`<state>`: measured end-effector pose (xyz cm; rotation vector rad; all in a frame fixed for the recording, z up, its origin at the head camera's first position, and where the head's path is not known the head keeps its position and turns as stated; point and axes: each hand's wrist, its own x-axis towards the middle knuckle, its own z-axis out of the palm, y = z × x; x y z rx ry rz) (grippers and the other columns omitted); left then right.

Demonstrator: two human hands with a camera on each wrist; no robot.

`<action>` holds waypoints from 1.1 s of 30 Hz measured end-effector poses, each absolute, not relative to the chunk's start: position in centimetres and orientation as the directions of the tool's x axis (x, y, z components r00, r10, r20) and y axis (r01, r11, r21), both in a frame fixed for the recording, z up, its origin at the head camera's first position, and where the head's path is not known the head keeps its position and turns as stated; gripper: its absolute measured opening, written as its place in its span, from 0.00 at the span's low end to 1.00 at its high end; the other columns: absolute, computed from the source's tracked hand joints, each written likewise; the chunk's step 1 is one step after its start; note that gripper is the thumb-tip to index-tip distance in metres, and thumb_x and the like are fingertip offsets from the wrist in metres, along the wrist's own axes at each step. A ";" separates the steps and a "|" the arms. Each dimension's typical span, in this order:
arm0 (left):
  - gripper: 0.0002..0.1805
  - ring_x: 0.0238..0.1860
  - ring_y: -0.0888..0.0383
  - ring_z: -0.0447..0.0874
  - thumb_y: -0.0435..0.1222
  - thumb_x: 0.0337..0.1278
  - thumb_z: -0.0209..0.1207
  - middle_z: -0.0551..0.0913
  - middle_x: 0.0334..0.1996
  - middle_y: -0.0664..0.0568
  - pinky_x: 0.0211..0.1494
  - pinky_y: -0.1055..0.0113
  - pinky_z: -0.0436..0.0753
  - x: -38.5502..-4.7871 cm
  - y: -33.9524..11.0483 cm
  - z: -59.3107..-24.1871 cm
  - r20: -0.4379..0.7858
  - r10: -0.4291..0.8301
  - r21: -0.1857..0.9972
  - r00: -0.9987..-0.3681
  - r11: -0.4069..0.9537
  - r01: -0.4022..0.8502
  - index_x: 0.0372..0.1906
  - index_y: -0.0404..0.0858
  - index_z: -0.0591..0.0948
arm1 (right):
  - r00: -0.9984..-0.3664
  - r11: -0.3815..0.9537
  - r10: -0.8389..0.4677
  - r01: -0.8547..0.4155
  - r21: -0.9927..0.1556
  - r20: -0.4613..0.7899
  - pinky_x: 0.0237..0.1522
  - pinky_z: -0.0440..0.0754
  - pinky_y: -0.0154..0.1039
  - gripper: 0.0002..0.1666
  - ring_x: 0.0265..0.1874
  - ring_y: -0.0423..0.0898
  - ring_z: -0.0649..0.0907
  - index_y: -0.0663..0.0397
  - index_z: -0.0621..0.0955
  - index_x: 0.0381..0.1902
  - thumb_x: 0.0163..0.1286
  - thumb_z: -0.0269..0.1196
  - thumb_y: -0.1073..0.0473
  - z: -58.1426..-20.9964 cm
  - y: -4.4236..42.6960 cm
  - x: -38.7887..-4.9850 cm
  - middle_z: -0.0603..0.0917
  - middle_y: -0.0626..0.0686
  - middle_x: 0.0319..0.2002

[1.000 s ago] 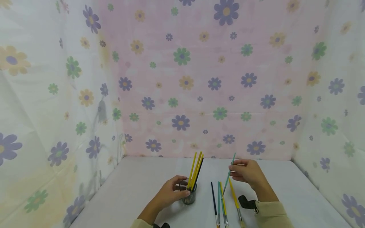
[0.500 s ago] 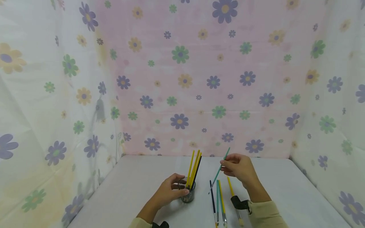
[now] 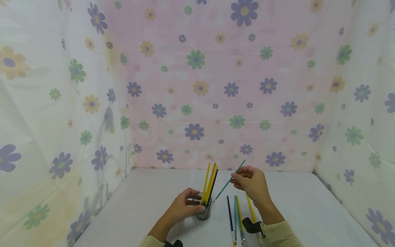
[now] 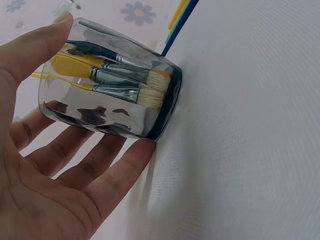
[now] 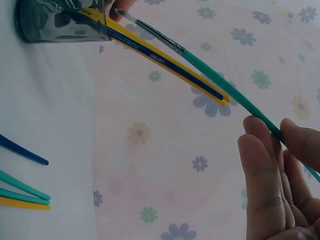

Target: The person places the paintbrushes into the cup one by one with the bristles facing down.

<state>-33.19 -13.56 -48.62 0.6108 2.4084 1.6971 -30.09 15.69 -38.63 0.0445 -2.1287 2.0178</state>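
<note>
A clear glass cup (image 3: 202,215) stands on the white table with several yellow and dark paintbrushes (image 4: 112,75) in it, bristles down. My left hand (image 3: 182,208) holds the cup from its left side, thumb and fingers around the wall. In my right hand (image 3: 254,182), thumb and fingertips pinch a thin teal paintbrush (image 5: 215,80) by its handle. It slants with the bristle tip down and left, close to the cup's rim, and that tip appears outside the cup in the head view.
Right of the cup lie a dark blue paintbrush (image 3: 230,216), teal ones and a yellow paintbrush (image 3: 240,218). Another yellow paintbrush (image 3: 251,209) is partly hidden behind the right wrist's black camera mount (image 3: 251,225). Flowered cloth (image 3: 200,103) walls the white table (image 3: 148,199) behind and at both sides.
My right hand has moved left with the teal paintbrush, bringing its tip from above the loose brushes to near the cup. The brush leans more now. My left hand stays on the cup.
</note>
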 end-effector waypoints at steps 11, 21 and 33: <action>0.37 0.57 0.46 0.85 0.50 0.53 0.76 0.84 0.60 0.48 0.59 0.47 0.84 -33.1 -13.5 -48.4 0.115 0.393 0.920 -0.912 0.303 0.247 0.65 0.41 0.76 | -0.976 0.086 0.097 -0.187 -0.979 0.195 0.41 0.91 0.43 0.15 0.40 0.51 0.92 0.60 0.84 0.45 0.66 0.74 0.58 -39.8 13.8 -30.2 0.88 0.58 0.41; 0.36 0.57 0.46 0.85 0.50 0.53 0.76 0.84 0.59 0.47 0.61 0.47 0.84 -33.0 -13.4 -48.3 0.113 0.384 0.924 -0.916 0.299 0.239 0.64 0.42 0.76 | -0.983 0.149 0.063 -0.162 -0.976 0.173 0.38 0.91 0.42 0.11 0.37 0.50 0.92 0.58 0.84 0.42 0.66 0.74 0.59 -41.5 11.9 -30.5 0.88 0.56 0.39; 0.35 0.57 0.46 0.85 0.49 0.55 0.76 0.83 0.61 0.46 0.61 0.47 0.84 -32.8 -13.5 -48.3 0.110 0.385 0.925 -0.917 0.297 0.236 0.64 0.43 0.76 | -0.990 0.229 0.005 -0.137 -0.964 0.142 0.36 0.91 0.39 0.12 0.35 0.47 0.92 0.58 0.83 0.42 0.66 0.73 0.59 -43.2 10.9 -30.9 0.88 0.55 0.38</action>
